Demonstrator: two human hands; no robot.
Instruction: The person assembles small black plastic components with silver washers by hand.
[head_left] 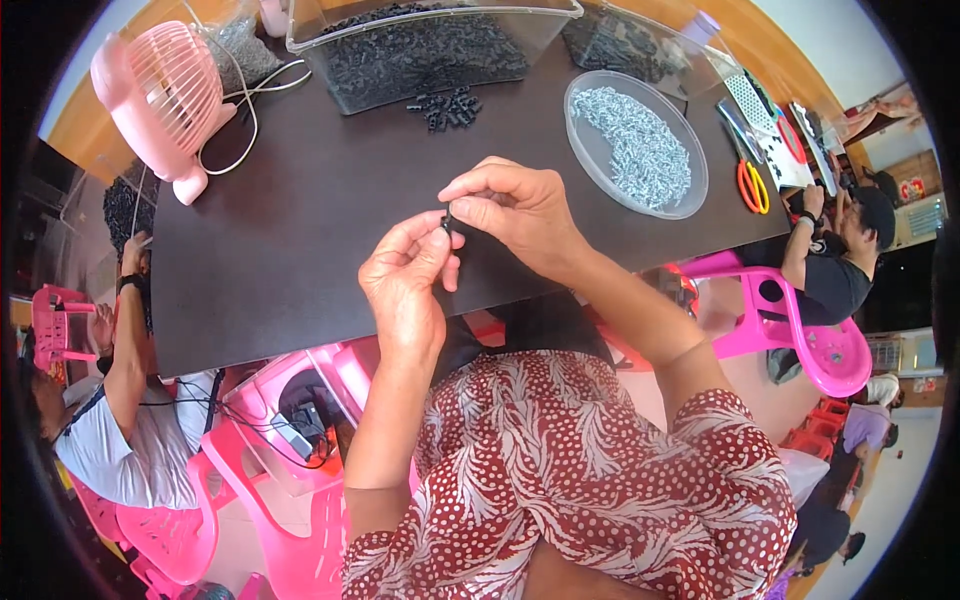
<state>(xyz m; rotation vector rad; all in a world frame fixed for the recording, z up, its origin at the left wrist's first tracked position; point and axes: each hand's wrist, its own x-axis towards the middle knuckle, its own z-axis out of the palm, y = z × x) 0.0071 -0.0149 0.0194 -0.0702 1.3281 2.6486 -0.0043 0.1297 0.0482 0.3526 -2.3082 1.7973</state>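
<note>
My left hand point(408, 275) pinches a small black plastic piece point(447, 222) between thumb and fingertips, above the dark table point(300, 250). Thumb and forefinger of my right hand point(520, 208) close on the upper end of the same piece, so both hands meet there. Fingers cover most of the piece, and its exact kind is too small to tell. Beyond my hands lies a little heap of short black plastic parts point(445, 108). To the right, a round clear tray point(577, 135) holds a heap of small silvery metal pieces point(640, 150).
A clear bin point(345, 98) full of black parts stands at the back. At left is a pink fan point(175, 100) with a white cord. Orange-and-yellow-handled scissors point(752, 187) lie at right. People sit on both sides, among pink chairs point(790, 325).
</note>
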